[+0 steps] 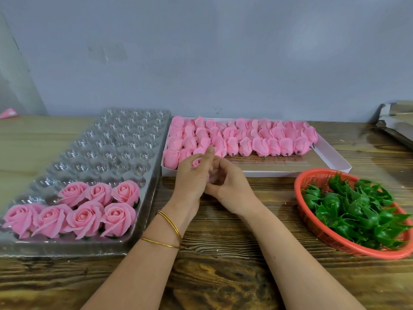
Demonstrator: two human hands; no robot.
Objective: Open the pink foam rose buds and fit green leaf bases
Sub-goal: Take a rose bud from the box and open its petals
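My left hand is wrapped around a pink foam rose bud, whose top peeks out above the fingers. My right hand touches the bud's lower end from the right, fingers curled against it. Both hands hover just in front of the white box filled with rows of closed pink buds. A red basket at the right holds several green leaf bases. At the left, a clear plastic tray carries several opened pink roses in its two nearest rows.
The work surface is a wooden table against a grey wall. Stacked flat cardboard trays lie at the far right edge. A small pink scrap lies at the far left.
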